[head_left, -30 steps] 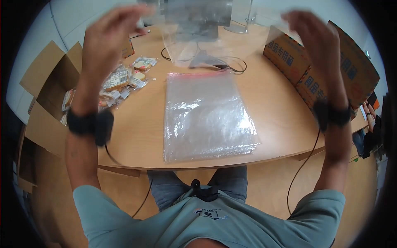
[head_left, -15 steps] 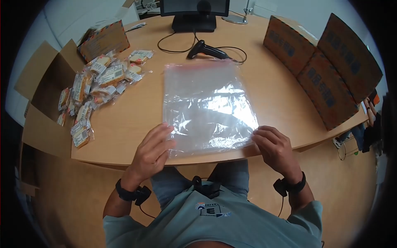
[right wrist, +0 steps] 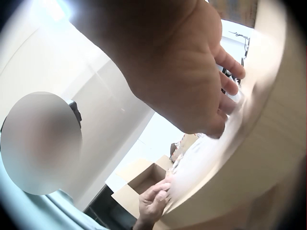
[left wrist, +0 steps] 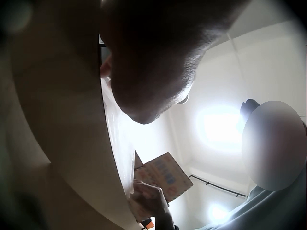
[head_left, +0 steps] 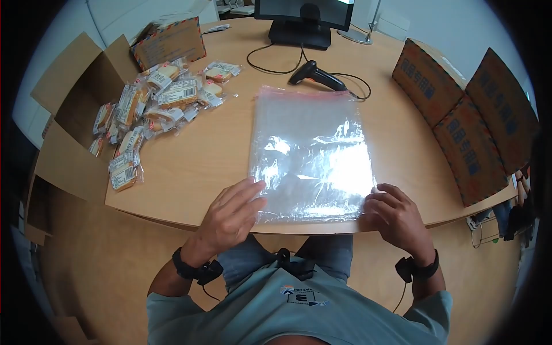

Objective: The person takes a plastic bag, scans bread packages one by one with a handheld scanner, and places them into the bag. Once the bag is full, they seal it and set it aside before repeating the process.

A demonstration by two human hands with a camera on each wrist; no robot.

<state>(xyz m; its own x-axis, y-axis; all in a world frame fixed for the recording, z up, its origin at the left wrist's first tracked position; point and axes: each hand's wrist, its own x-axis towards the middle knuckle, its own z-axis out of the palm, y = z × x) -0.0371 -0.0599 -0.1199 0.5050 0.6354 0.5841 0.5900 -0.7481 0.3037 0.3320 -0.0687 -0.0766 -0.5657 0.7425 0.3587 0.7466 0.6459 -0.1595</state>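
Note:
A stack of clear plastic bags (head_left: 310, 155) with a pinkish-red strip along its far end lies flat on the table, glare across its right half. My left hand (head_left: 230, 218) rests at its near left edge with fingers extended and touching the plastic. On the opposite side, my right hand (head_left: 399, 218) touches the near right corner, its fingers loosely bent. The right wrist view shows the fingers of my right hand (right wrist: 187, 81) spread loosely at the plastic. In the left wrist view my left hand (left wrist: 153, 62) is dark, its fingertips mostly hidden.
Several wrapped bread packs (head_left: 178, 93) lie at the left, beside an open cardboard box (head_left: 77, 164) and a smaller box (head_left: 172, 47). A scanner (head_left: 316, 75) with its cable lies beyond the bags, before a monitor (head_left: 302, 34). Printed cartons (head_left: 428, 83) stand at the right.
Both hands came down from above the table, where they held up a clear plastic sheet, to the near sides of the stack. Since half a second ago they have barely moved; the head view has shifted.

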